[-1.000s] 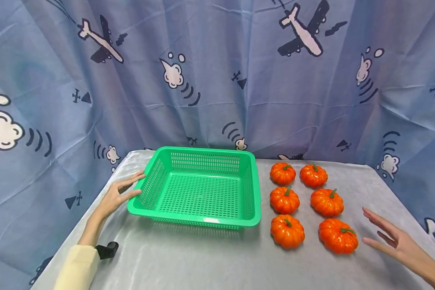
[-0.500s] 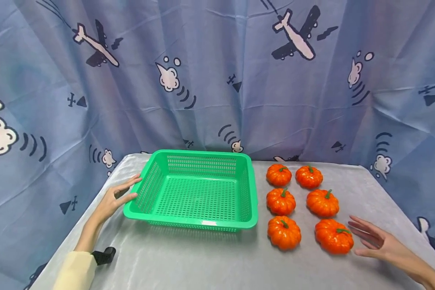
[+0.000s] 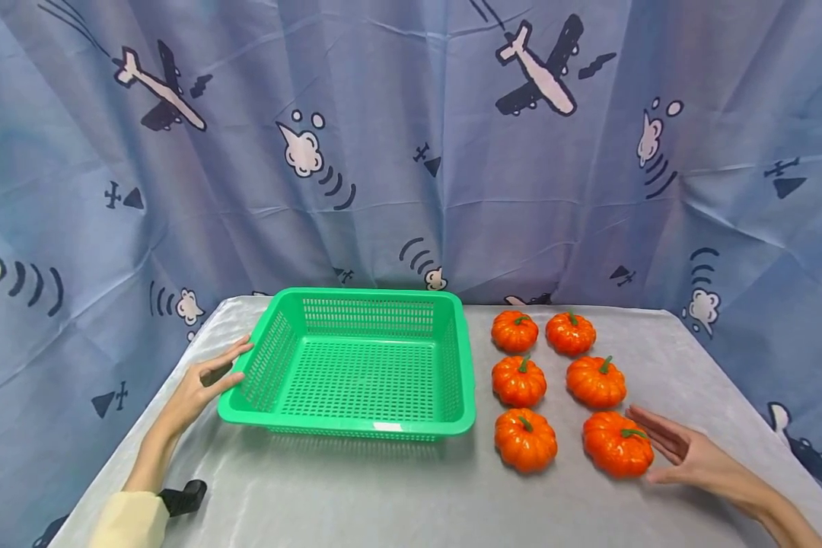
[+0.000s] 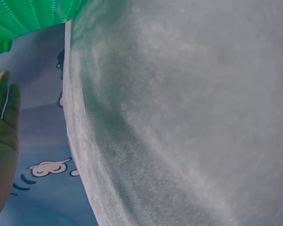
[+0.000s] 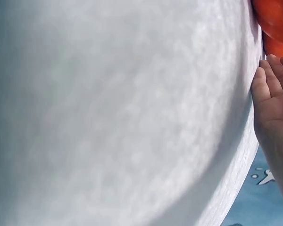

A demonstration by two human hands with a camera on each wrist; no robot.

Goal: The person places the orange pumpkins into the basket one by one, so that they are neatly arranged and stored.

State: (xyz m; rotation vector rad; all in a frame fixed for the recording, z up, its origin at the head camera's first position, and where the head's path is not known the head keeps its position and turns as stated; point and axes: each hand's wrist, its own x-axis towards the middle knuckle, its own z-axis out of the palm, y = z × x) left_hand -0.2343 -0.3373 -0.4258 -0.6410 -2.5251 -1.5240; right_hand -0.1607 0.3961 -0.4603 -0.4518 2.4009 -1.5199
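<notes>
My left hand (image 3: 195, 392) is at the left rim of a green plastic basket (image 3: 345, 426), thumb and fingers spread and straight with the tips right at the edge. The basket holds nothing. In the left wrist view, part of that hand (image 4: 4, 117) shows below the basket's side (image 4: 33, 16). My right hand (image 3: 699, 457) reaches in from the right, fingers extended and thumb apart, beside the front right orange pumpkin (image 3: 618, 444). Its fingertips come right up to the pumpkin's right side. The right wrist view shows this hand's open palm (image 5: 276, 103) under an orange pumpkin (image 5: 276, 16).
Other small pumpkins with green stems stand in two columns right of the basket, among them the front left pumpkin (image 3: 525, 440) and middle right pumpkin (image 3: 596, 382). A pale cloth covers the table (image 3: 329, 495). A blue airplane-print curtain (image 3: 383, 152) hangs behind.
My right hand has moved left, from apart to right beside the front right pumpkin. The left hand stays at the basket's rim. The head view has shifted slightly.
</notes>
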